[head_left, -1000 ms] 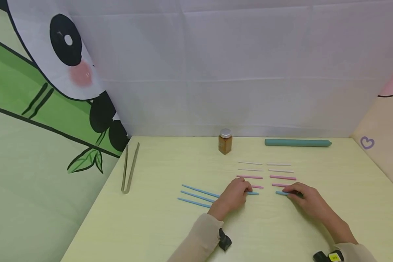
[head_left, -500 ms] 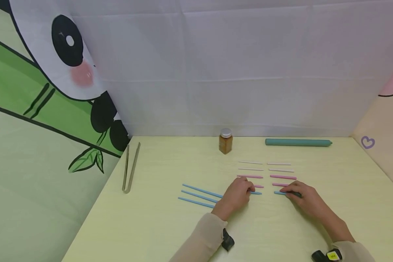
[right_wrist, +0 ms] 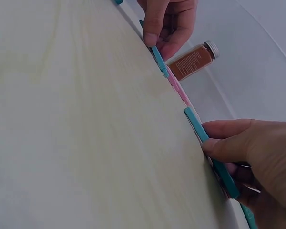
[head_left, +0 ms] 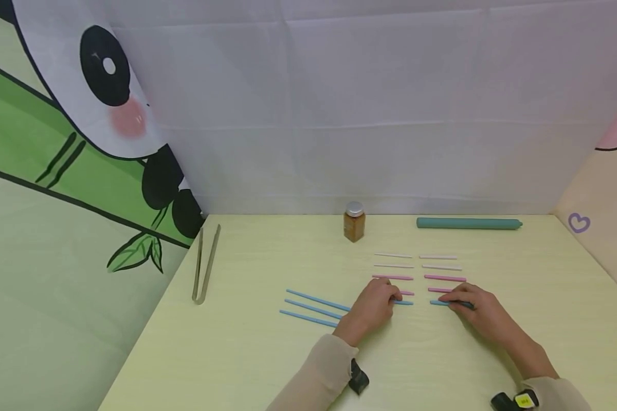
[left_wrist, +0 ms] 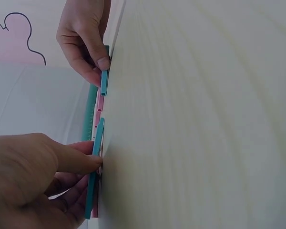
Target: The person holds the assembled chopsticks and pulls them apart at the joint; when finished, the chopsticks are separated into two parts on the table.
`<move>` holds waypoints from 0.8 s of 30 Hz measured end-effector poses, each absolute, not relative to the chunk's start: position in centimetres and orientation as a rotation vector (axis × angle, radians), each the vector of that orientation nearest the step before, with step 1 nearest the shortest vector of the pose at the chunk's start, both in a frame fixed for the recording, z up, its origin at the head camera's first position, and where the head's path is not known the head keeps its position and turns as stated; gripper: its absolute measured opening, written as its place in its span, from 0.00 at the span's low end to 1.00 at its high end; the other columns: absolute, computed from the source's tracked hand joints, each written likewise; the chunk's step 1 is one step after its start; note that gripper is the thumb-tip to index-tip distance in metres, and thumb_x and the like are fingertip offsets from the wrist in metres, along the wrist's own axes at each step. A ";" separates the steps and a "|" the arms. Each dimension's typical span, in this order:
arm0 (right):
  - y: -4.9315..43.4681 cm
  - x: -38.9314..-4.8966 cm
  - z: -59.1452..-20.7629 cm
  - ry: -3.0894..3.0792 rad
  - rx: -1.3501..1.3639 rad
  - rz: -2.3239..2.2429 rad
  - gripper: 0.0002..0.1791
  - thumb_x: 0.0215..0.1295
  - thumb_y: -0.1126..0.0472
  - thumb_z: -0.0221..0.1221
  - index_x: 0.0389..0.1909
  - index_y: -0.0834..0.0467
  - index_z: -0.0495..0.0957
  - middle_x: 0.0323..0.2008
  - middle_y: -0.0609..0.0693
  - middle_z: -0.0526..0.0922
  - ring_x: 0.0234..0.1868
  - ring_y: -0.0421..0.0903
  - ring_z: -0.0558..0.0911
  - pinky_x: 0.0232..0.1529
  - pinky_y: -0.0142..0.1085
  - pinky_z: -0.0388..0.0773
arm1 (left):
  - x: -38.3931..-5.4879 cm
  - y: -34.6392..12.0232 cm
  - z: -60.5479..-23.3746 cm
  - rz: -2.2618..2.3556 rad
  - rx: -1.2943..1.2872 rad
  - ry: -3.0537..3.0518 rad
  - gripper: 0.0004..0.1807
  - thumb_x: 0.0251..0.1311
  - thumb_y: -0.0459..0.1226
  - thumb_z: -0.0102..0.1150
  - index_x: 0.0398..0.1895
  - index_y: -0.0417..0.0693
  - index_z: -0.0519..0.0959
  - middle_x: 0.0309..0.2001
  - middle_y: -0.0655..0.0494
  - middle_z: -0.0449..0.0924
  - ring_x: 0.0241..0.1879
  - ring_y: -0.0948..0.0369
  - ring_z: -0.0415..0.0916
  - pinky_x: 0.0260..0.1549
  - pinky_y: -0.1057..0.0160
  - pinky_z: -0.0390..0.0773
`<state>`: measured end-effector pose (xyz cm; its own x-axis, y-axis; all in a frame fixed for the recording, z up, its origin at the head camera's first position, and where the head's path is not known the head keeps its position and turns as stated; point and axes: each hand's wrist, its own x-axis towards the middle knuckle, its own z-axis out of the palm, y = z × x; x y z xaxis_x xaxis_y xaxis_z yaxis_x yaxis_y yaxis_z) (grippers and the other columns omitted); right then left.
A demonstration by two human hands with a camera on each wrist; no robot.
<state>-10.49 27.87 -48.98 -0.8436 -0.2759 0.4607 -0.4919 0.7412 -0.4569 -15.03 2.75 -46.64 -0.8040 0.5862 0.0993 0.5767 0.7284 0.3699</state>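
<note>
The left hand (head_left: 371,305) and right hand (head_left: 478,311) each had a narrow grip, pinching slim, straight blue sticks (right_wrist: 222,171) by thumb and fingers on the pale wood-grained tabletop (head_left: 421,365), near side of thin pink sticks (head_left: 444,278); sideways holding probably kept them parallel. Their sides looked smooth and flat.

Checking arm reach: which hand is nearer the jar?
Left. The left hand is in front of the jar, slightly right; the right hand is also in front, but farther right.
</note>
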 end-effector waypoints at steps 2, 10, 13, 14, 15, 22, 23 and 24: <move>27.9 -10.5 -49.0 -2.578 0.588 0.835 0.15 0.50 0.73 0.67 0.37 0.52 0.86 0.33 0.41 0.79 0.33 0.31 0.74 0.33 0.22 0.68 | -15.1 2.8 -46.7 0.641 0.973 2.882 0.10 0.63 0.31 0.56 0.41 0.51 0.85 0.38 0.61 0.79 0.40 0.66 0.73 0.46 0.73 0.72; 28.0 -10.3 -48.9 -2.568 0.584 0.872 0.14 0.51 0.73 0.66 0.37 0.53 0.86 0.34 0.42 0.79 0.32 0.31 0.71 0.31 0.21 0.65 | -15.5 2.5 -46.9 0.845 0.939 2.775 0.11 0.62 0.29 0.56 0.40 0.49 0.86 0.36 0.61 0.79 0.37 0.67 0.73 0.40 0.76 0.72; 27.9 -10.2 -48.8 -2.572 0.578 0.877 0.13 0.52 0.72 0.66 0.37 0.54 0.86 0.34 0.42 0.79 0.32 0.31 0.70 0.30 0.22 0.65 | -15.7 2.5 -46.9 0.858 0.957 2.766 0.11 0.61 0.28 0.57 0.40 0.49 0.86 0.37 0.60 0.81 0.39 0.66 0.74 0.41 0.76 0.72; 27.9 -10.2 -48.8 -2.575 0.575 0.881 0.13 0.52 0.73 0.66 0.37 0.54 0.86 0.34 0.43 0.79 0.31 0.31 0.69 0.30 0.22 0.65 | -15.8 2.5 -46.9 0.864 0.955 2.761 0.11 0.61 0.28 0.57 0.40 0.49 0.86 0.37 0.60 0.82 0.40 0.66 0.75 0.41 0.76 0.72; 27.9 -10.2 -48.7 -2.577 0.572 0.882 0.13 0.52 0.73 0.66 0.37 0.54 0.86 0.34 0.43 0.79 0.31 0.31 0.69 0.29 0.23 0.65 | -15.8 2.5 -47.0 0.873 0.948 2.754 0.11 0.61 0.28 0.57 0.40 0.48 0.86 0.37 0.60 0.82 0.40 0.66 0.75 0.41 0.76 0.72; 28.0 -10.2 -48.9 -2.596 0.549 0.865 0.14 0.53 0.73 0.65 0.38 0.54 0.86 0.35 0.43 0.79 0.33 0.31 0.71 0.31 0.22 0.66 | -15.9 2.5 -47.0 0.891 0.925 2.740 0.10 0.61 0.29 0.58 0.40 0.49 0.86 0.37 0.61 0.82 0.41 0.67 0.75 0.41 0.76 0.73; 28.0 -10.2 -49.0 -2.602 0.543 0.864 0.14 0.53 0.73 0.65 0.38 0.54 0.86 0.35 0.43 0.79 0.33 0.31 0.71 0.31 0.22 0.67 | -15.9 2.5 -47.0 0.888 0.932 2.742 0.10 0.61 0.29 0.58 0.40 0.49 0.86 0.37 0.61 0.82 0.41 0.67 0.75 0.41 0.76 0.73; 28.0 -10.3 -49.0 -2.610 0.536 0.867 0.14 0.54 0.73 0.65 0.38 0.54 0.86 0.36 0.43 0.79 0.33 0.31 0.71 0.31 0.22 0.67 | -15.9 2.5 -47.0 0.887 0.938 2.742 0.10 0.61 0.29 0.58 0.40 0.49 0.86 0.37 0.61 0.82 0.41 0.66 0.75 0.41 0.76 0.73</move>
